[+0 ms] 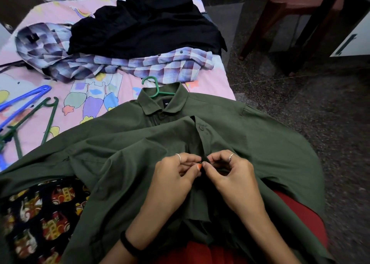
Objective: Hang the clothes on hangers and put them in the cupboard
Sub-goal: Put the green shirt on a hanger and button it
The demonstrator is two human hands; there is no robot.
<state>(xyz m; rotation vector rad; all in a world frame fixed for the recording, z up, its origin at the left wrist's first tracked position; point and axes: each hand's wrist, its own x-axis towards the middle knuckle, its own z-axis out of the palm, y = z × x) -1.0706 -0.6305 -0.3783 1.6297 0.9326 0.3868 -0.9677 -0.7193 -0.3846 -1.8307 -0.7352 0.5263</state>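
Single head-worn view, wide-angle, edges bowed. Looks forward and steeply down from above the person's lap, close over the hands point(202, 175) at lower centre. Faces along the bed point(30, 79) toward its far edge; bed fills left and centre, floor point(300, 103) runs down right side.

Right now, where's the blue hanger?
In the head view, the blue hanger lies at the far left on the pink bedsheet, beside a dark green hanger and left of the olive shirt.
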